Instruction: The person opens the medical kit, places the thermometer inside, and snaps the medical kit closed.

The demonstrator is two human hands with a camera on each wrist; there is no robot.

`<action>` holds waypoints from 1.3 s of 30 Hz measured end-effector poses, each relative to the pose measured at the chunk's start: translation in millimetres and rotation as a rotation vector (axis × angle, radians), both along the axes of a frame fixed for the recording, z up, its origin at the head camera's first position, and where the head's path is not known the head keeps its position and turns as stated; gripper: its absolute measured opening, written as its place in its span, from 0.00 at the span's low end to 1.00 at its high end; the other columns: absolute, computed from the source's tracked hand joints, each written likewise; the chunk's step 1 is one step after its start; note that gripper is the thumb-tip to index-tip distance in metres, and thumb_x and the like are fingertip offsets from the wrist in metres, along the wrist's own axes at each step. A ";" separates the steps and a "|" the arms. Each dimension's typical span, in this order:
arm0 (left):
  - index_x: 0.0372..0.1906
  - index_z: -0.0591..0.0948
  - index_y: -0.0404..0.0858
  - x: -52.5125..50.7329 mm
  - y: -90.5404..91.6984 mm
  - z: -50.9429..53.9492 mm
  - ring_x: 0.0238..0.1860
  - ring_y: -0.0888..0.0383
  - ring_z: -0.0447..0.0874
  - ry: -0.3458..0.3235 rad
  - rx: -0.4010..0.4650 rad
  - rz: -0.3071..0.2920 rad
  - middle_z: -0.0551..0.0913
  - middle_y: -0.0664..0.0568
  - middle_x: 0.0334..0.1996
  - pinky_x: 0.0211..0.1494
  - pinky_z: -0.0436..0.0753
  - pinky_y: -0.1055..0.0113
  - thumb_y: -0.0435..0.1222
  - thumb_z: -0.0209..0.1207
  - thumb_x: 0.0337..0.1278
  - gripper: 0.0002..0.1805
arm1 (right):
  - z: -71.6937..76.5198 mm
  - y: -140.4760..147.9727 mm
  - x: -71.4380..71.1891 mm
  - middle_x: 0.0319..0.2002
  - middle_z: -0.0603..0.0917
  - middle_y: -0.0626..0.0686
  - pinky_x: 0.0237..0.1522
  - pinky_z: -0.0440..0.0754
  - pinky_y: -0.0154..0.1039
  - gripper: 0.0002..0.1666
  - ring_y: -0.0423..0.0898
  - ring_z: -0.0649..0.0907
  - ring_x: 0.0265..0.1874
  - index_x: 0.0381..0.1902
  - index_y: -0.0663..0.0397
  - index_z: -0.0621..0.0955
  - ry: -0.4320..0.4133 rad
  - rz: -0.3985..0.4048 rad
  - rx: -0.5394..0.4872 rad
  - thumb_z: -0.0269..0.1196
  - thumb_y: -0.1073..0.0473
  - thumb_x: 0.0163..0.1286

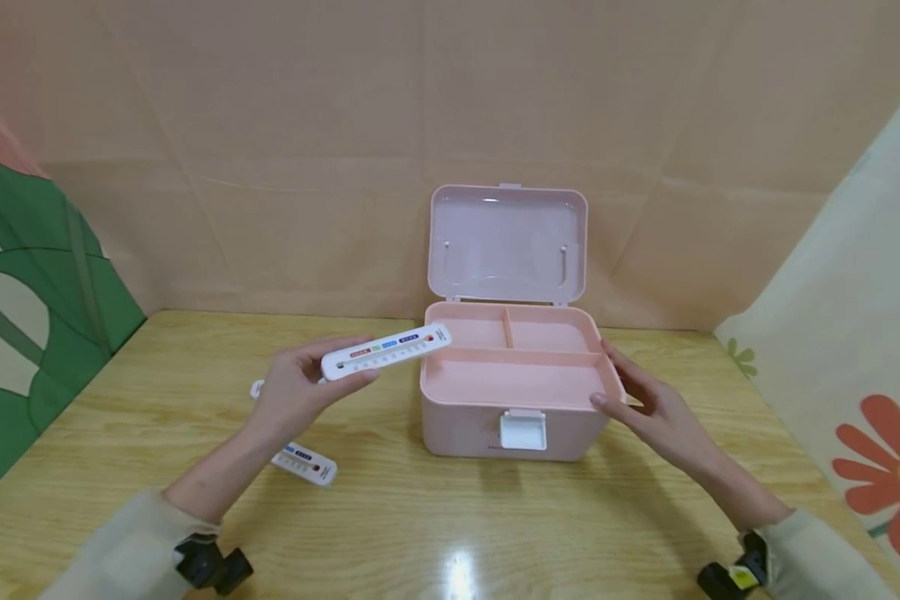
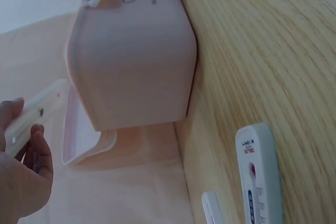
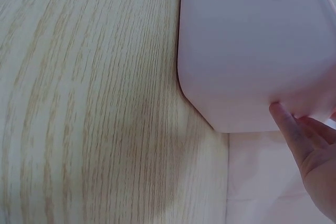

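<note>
My left hand pinches a white thermometer between thumb and fingers, its far end raised over the left rim of a pink medicine chest. The chest's lid stands upright behind a pink tray with three compartments. At the chest's right side, my right hand holds the rim, thumb at the front corner and fingers along the outer wall. In the right wrist view, fingers touch that wall. A second thermometer lies on the table, mostly behind my left wrist in the head view.
Another white piece, partly hidden, lies beside the second thermometer. A white latch hangs on the chest's front. The wood-grain table meets a beige cloth backdrop, with flower-printed cloth on the right.
</note>
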State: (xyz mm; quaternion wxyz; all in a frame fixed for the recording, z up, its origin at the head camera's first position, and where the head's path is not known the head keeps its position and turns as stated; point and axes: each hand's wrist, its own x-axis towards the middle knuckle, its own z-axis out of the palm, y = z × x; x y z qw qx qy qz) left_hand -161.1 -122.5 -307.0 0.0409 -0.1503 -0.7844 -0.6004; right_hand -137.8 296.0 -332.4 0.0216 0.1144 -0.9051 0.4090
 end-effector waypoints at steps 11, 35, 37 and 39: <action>0.53 0.83 0.41 -4.2 13.6 4.4 0.41 0.63 0.80 0.006 -0.038 -0.044 0.83 0.50 0.51 0.32 0.78 0.75 0.38 0.71 0.48 0.23 | -0.4 1.4 -0.3 0.75 0.55 0.58 0.53 0.79 0.49 0.43 0.65 0.64 0.68 0.76 0.36 0.51 -0.007 0.004 -0.007 0.60 0.52 0.70; 0.52 0.83 0.37 -13.7 38.6 11.3 0.53 0.57 0.80 0.069 -0.015 -0.167 0.84 0.49 0.51 0.54 0.77 0.67 0.33 0.71 0.47 0.22 | 0.2 0.8 0.4 0.74 0.55 0.59 0.53 0.77 0.52 0.43 0.67 0.64 0.67 0.76 0.35 0.51 -0.009 -0.011 0.001 0.59 0.51 0.70; 0.52 0.83 0.37 -13.7 40.1 12.3 0.52 0.57 0.80 0.065 -0.016 -0.170 0.85 0.49 0.51 0.53 0.77 0.67 0.32 0.71 0.46 0.23 | 0.2 0.8 0.4 0.74 0.55 0.60 0.53 0.77 0.53 0.43 0.67 0.64 0.67 0.76 0.34 0.51 -0.013 -0.013 0.003 0.59 0.51 0.70; 0.52 0.83 0.37 -14.0 41.9 13.2 0.51 0.58 0.81 0.058 -0.017 -0.174 0.85 0.49 0.50 0.52 0.78 0.67 0.32 0.71 0.46 0.23 | 0.6 0.6 0.7 0.74 0.55 0.60 0.53 0.77 0.53 0.43 0.67 0.65 0.67 0.76 0.33 0.50 -0.021 -0.018 0.006 0.59 0.50 0.70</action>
